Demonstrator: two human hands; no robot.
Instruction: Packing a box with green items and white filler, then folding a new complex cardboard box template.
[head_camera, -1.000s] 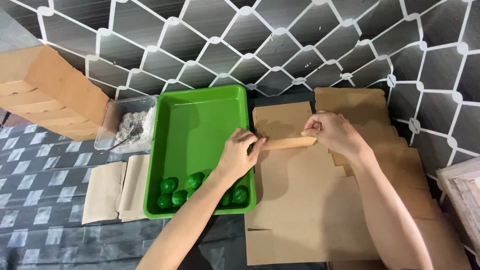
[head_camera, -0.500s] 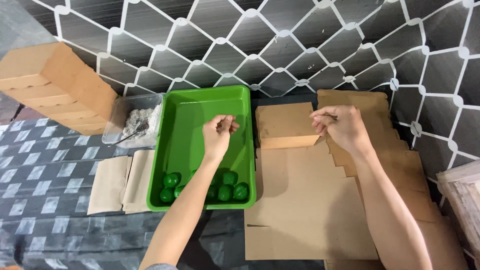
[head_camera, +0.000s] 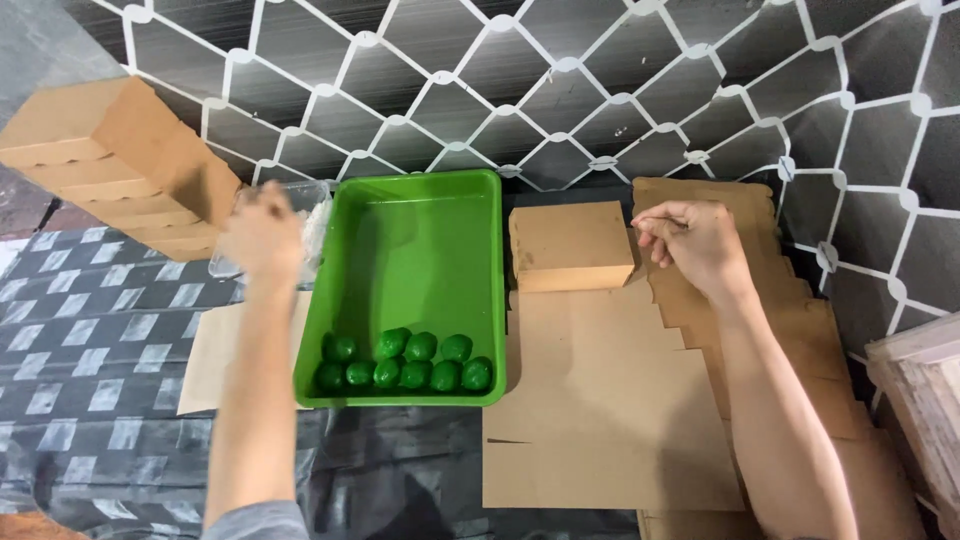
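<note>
A small closed brown cardboard box (head_camera: 572, 245) sits on flat cardboard sheets (head_camera: 610, 400). My right hand (head_camera: 692, 243) hovers just right of the box, fingers loosely curled, holding nothing I can see. My left hand (head_camera: 262, 235), blurred with motion, is over a clear plastic container (head_camera: 312, 215) left of the green tray (head_camera: 420, 240). Whether it touches the container I cannot tell. Several round green fruits (head_camera: 405, 360) lie along the tray's near edge.
A stack of folded brown boxes (head_camera: 120, 165) stands at the back left. Flat paper pieces (head_camera: 205, 365) lie left of the tray. More flat cardboard (head_camera: 800, 300) is piled at right, a pale wooden crate (head_camera: 925, 400) at the far right. A netted wall runs behind.
My left hand left the small box, crossed the green tray and reached the clear container at left. My right hand let go of the box, which now sits closed.
</note>
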